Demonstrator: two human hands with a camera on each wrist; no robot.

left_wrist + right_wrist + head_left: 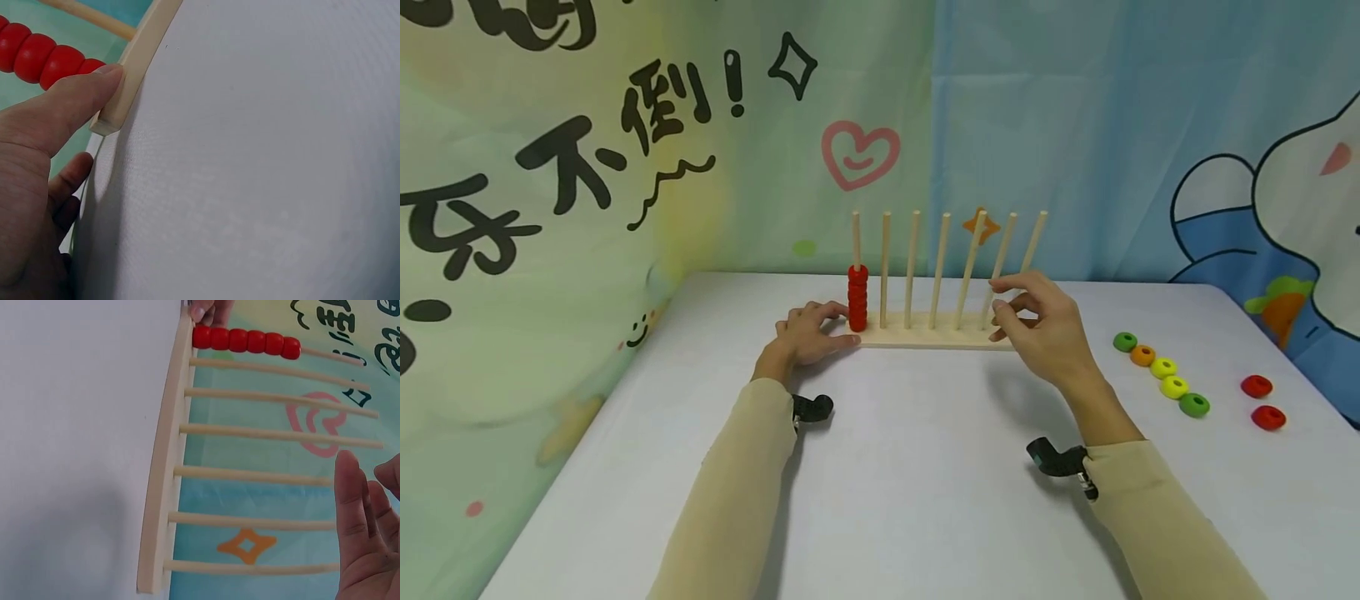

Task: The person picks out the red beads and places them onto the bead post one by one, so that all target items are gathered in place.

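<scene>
At the near side, bare worktop (910,467) lay between the two sleeves (722,500), leaving good room to work. Two red beads (1270,423) sat apart at the right; nearer the right hand (1042,327) ran a slanting row of beads (1163,372): green, orange, two yellow, green.

The right hand hovered at the rack's right end, its fingers loosely bent and spread, with nothing seen between them. Whether they touched the last posts (938,271) could not be told. Work there called for a narrow, soft pinch, coming in over the post tops so that no neighbour got knocked.

The left hand (809,332) held the left end of the rack (925,337), thumb pressed on the front edge, other fingers toward the far side, partly hidden. That hold suited steadying; a level press served better than a sideways push, which could have slid the base.

The rack stood upright toward the back, six red beads stacked (857,298) on its leftmost post, the other six posts bare where visible. Behind hung the printed backdrop (1060,125).
</scene>
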